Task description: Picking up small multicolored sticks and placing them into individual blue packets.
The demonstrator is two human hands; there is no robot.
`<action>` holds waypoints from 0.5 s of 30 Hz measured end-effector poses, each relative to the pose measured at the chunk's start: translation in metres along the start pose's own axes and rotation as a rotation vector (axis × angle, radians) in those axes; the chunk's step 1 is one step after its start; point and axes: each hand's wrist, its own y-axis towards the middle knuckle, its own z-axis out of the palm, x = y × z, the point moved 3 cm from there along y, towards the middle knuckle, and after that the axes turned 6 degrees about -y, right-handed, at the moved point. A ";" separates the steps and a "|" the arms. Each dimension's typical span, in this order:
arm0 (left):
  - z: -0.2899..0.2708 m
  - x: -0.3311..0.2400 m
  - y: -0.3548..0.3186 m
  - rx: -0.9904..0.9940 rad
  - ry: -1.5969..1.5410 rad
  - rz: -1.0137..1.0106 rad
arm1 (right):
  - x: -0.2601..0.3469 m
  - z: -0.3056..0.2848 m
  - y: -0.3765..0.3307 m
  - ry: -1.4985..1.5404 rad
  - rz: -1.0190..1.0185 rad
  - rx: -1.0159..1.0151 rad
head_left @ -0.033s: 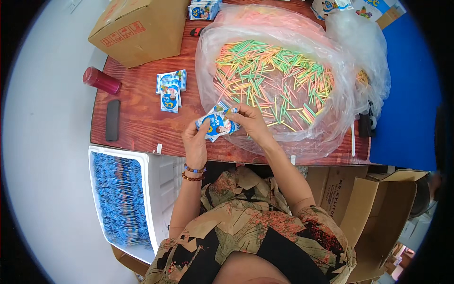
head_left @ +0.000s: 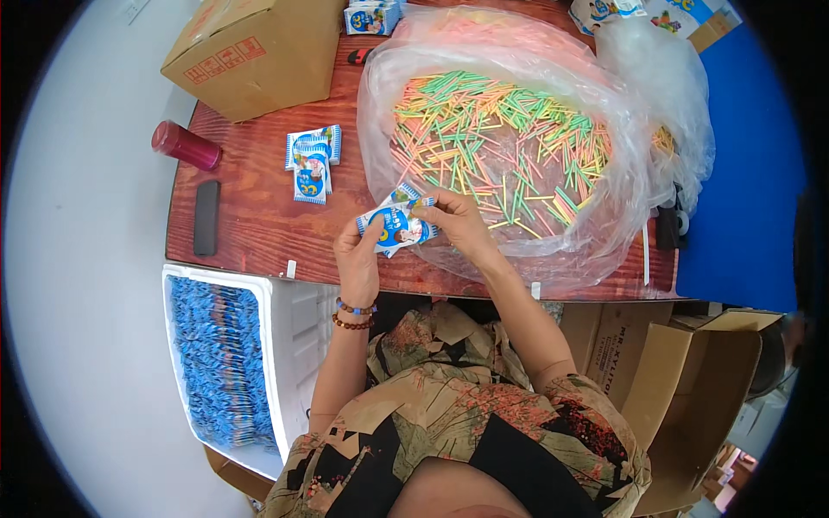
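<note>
Between my two hands are small blue-and-white printed packets (head_left: 399, 226), overlapping one another, just above the front of the table. My left hand (head_left: 356, 249) pinches their left side, thumb on top. The fingers of my right hand (head_left: 456, 223) are closed on the upper right edge. How many packets I hold is hard to make out. Left of them, more packets of the same kind (head_left: 311, 173) lie stacked on the wooden table (head_left: 250, 229). To the right, thin pink, green and yellow sticks (head_left: 501, 147) lie loose in a large clear plastic bag (head_left: 380, 112) spread wide at its mouth.
A cardboard box (head_left: 259, 65) stands at the back left, near a red cylindrical container (head_left: 186, 145) and a black phone-like slab (head_left: 205, 217). Beside the table, a white foam box (head_left: 275, 371) holds rows of blue packets. An opened carton (head_left: 691, 406) stands on the right, below a blue panel (head_left: 734, 173).
</note>
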 end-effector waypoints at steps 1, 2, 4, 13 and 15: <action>0.001 0.002 -0.001 -0.017 -0.066 -0.056 | -0.004 0.000 -0.002 0.036 0.069 0.024; -0.001 0.003 -0.002 -0.020 -0.060 -0.058 | -0.005 0.000 -0.002 0.043 0.072 0.024; -0.002 0.005 -0.002 0.012 0.013 -0.055 | -0.005 -0.001 -0.003 0.049 0.034 0.021; 0.002 0.008 -0.007 -0.044 -0.061 -0.036 | -0.021 -0.010 0.000 0.018 0.013 0.016; 0.003 0.005 -0.008 -0.050 -0.051 -0.030 | -0.011 -0.001 -0.001 -0.014 -0.003 0.034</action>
